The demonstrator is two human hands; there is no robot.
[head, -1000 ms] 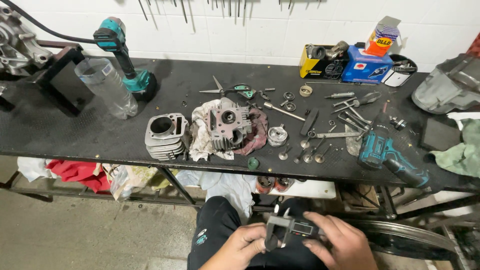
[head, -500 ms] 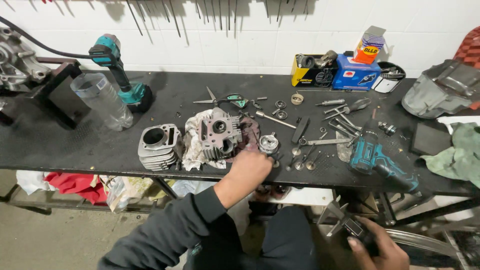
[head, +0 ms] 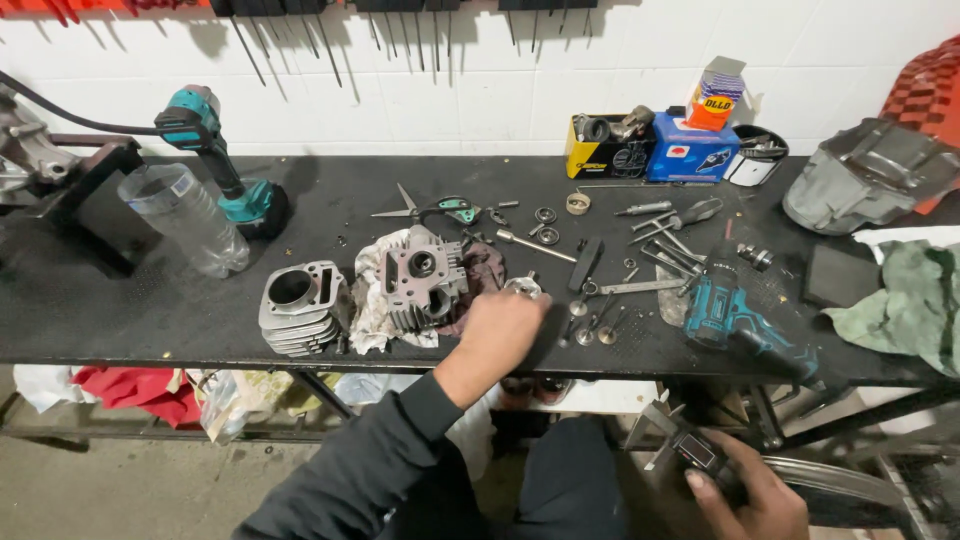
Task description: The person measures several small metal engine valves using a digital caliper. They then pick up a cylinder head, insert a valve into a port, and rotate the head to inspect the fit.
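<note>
My left hand (head: 503,326) reaches over the front of the black workbench (head: 120,300). Its curled fingers rest on a small round metal part (head: 523,287) just right of a finned cylinder head (head: 420,280) that lies on a white rag (head: 372,312). The fingertips are hidden under the hand. Low at the right, below the bench edge, my right hand (head: 748,495) holds a digital caliper (head: 672,443) by its body. A finned cylinder barrel (head: 297,305) stands left of the head.
Valves, wrenches, bearings and scissors (head: 415,210) lie scattered mid-bench. One teal power tool (head: 725,310) lies at the right, another (head: 215,160) stands at the left by a plastic bottle (head: 185,215). Boxes (head: 690,150), a grey engine cover (head: 870,175) and a green cloth (head: 900,300) fill the right end.
A second ago both hands held the caliper in front of me. My left hand has let go and reached up to the round part; my right hand has carried the caliper down to the right.
</note>
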